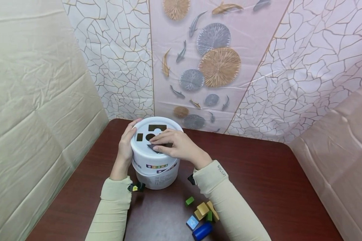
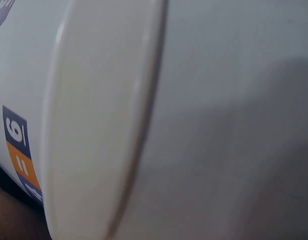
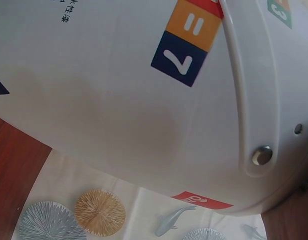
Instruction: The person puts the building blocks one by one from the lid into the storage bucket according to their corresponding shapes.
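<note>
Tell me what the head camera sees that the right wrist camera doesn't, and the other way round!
Only the head view: the colourful blocks, the dark openings in the lid, and the person's sleeves.

Only the right wrist view: the shiny rivet and a readable 7.

Both: the white bucket, its handle, the reddish-brown table and the fish-patterned cloth.

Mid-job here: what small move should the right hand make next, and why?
I'd probably lift the right hand away from the lid towards the green block nearest the bucket: I see no block in that hand, several lie on the table, and the left hand rests against the bucket, likely steadying it.
</note>
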`<state>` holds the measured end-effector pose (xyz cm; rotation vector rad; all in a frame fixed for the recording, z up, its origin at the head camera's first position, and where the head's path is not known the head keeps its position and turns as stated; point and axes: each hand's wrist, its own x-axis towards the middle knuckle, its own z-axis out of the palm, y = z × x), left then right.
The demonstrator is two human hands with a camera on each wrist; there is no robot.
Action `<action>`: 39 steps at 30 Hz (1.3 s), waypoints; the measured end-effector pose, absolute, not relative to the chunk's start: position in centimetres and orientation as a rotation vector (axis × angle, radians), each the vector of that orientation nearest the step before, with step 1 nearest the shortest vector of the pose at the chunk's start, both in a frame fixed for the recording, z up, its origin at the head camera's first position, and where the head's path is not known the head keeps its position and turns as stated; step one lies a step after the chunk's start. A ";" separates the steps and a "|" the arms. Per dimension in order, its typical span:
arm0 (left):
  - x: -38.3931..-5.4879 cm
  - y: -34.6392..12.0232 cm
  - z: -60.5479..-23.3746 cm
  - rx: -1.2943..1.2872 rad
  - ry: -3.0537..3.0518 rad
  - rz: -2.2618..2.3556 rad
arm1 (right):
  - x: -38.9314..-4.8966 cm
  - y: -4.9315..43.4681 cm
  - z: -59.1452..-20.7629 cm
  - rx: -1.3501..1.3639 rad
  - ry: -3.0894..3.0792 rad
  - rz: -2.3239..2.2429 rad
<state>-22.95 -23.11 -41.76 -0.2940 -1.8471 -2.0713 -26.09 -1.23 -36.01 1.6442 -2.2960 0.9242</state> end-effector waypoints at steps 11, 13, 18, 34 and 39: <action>-23.0 -23.1 -41.7 -0.309 -1.822 -2.086 | -25.9 -1.3 -35.9 1.671 -2.239 0.907; -23.0 -23.1 -41.8 -0.307 -1.826 -2.085 | -25.8 -1.2 -35.9 1.668 -2.234 0.902; -23.0 -23.1 -41.8 -0.301 -1.839 -2.077 | -25.8 -1.2 -36.2 1.651 -2.224 0.885; -23.0 -22.9 -41.6 -0.297 -1.813 -2.092 | -23.5 2.4 -39.8 1.435 -2.163 0.695; -22.9 -23.0 -41.7 -0.281 -1.822 -2.076 | -22.3 5.3 -41.0 1.401 -2.305 0.768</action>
